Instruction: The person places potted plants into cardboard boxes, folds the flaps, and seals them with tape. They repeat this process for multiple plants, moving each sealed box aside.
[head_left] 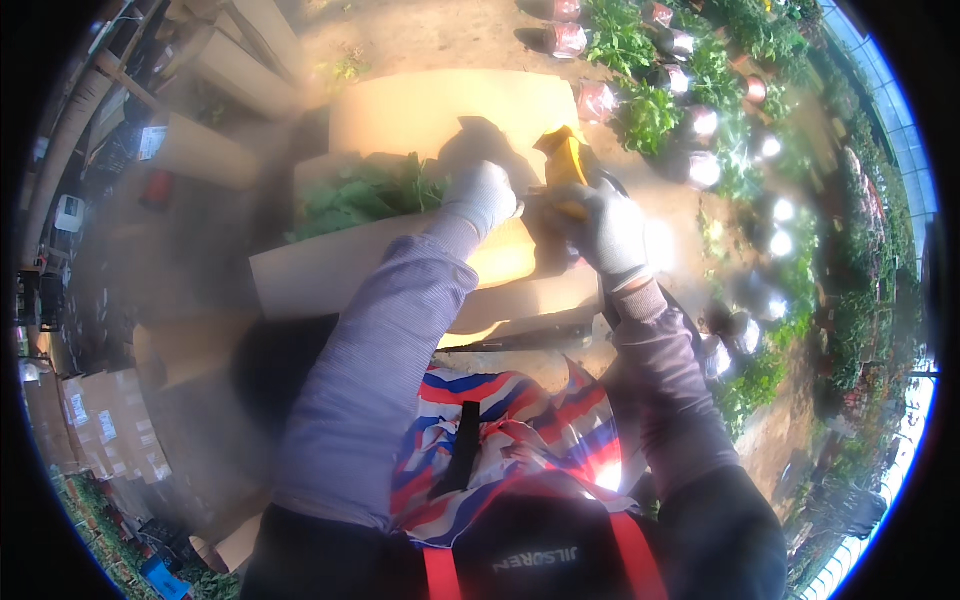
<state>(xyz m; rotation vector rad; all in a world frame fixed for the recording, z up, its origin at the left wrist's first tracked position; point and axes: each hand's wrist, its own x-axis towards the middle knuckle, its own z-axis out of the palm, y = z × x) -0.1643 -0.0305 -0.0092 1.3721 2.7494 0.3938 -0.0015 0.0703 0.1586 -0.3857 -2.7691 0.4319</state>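
Note:
An open cardboard box (350,255) lies in front of me, its far flap (450,105) spread out in the sun. Green leafy plants (360,197) fill its left part. My left hand (482,197), in a pale glove, is over the box beside the leaves. Its fingers are curled, and what they hold, if anything, is hidden. My right hand (610,228), also gloved, is closed around a yellow hand tool (565,160) over the box's right end. Glare and haze hide the tool's exact kind. The two hands are close together but apart.
Bagged potted plants (650,120) stand in rows on the bare ground to the right. Folded cardboard (235,75) leans at the far left, with flattened boxes (115,425) at the near left. A striped red, white and blue cloth (510,400) covers my lap.

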